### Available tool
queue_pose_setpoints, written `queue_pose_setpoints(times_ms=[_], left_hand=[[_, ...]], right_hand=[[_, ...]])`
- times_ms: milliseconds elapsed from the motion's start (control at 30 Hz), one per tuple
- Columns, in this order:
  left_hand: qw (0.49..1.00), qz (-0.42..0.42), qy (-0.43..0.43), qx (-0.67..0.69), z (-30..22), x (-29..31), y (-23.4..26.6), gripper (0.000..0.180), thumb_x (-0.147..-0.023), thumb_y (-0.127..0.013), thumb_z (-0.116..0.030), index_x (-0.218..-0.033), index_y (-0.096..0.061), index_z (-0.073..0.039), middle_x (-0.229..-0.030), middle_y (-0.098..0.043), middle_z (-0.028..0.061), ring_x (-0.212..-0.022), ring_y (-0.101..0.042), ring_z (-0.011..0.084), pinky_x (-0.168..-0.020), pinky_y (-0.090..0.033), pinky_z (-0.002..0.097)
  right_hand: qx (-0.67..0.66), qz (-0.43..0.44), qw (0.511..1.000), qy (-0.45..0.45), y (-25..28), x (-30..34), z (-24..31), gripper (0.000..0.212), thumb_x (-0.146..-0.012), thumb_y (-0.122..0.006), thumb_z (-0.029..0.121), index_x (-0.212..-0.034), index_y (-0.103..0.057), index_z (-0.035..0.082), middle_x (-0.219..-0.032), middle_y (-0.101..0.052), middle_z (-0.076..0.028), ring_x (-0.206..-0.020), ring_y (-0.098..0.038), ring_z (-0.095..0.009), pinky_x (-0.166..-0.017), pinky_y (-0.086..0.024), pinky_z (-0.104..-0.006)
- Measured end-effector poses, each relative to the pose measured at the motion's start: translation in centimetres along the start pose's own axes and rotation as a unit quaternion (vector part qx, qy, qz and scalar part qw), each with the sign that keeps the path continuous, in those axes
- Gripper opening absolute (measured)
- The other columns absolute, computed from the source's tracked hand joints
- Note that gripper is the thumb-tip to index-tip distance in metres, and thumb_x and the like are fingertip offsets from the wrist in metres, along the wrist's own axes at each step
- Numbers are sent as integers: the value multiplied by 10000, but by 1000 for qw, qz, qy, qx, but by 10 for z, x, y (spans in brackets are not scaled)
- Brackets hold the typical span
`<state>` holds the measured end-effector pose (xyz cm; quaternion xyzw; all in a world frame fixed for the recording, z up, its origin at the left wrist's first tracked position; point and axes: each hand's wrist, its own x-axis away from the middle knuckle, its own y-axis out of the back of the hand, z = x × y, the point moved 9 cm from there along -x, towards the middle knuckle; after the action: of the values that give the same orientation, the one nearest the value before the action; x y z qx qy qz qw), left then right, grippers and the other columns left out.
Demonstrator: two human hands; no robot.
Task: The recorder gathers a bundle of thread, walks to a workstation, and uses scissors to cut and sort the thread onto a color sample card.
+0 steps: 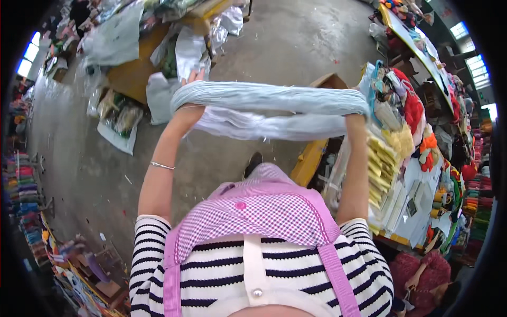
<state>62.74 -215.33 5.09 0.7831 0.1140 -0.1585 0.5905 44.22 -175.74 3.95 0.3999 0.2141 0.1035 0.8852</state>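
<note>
A large skein of pale blue yarn [274,96] is stretched sideways between my raised arms, forming a long loop with a far strand and a paler near strand [269,127]. My left hand [191,112] is through its left end, and outstretched fingers show beyond the yarn. At the right end, the loop goes round my right hand [356,120]; the yarn hides those fingers. Both forearms reach forward, with a silver bangle [162,166] on the left one.
On the right, a table [404,239] carries yellow packets [381,169] and colourful yarn. Bags and bundles [119,127] lie ahead to the left on the concrete floor [95,185]. Yarn-filled shelves line both sides. Another person in dark red [404,272] is at lower right.
</note>
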Motion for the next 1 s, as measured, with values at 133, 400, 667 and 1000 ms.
queue_pose_setpoints(times_ms=[133,400,667,1000], left_hand=[[1000,-10,-5,24,-25,-108,-4,558,-871,-497,-196,-1386,-336,-52,-1413,-362,168,-1343,-265,348,-1104,-180,457],[995,-6,-87,-52,104,-262,-74,498,-880,-459,-130,-1363,-364,-55,-1441,-330,144,-1352,-255,344,-1099,-187,508],[974,74,-88,194,127,-491,-140,441,-900,-506,-106,-1326,-433,-18,-1344,-478,106,-1273,-413,222,-1069,-285,326],[944,-101,-273,156,-72,-690,-282,470,-897,-540,-173,-1324,-436,-7,-1356,-451,131,-1241,-409,218,-1039,-296,322]], right_hand=[[129,25,986,106,-28,-77,97,510,-809,-504,89,-1295,-418,-39,-1365,-407,-203,-1307,-323,-344,-1123,-182,-406],[243,-99,964,50,9,-198,-70,547,-794,-539,48,-1319,-403,-22,-1372,-380,-252,-1305,-290,-441,-1088,-243,-465],[446,67,892,-1,32,-335,-114,504,-826,-555,160,-1301,-447,33,-1376,-425,-150,-1296,-333,-393,-1098,-244,-436],[491,47,863,-109,77,-480,-129,537,-803,-597,440,-1252,-533,151,-1304,-508,-126,-1277,-362,-408,-1057,-186,-595]])
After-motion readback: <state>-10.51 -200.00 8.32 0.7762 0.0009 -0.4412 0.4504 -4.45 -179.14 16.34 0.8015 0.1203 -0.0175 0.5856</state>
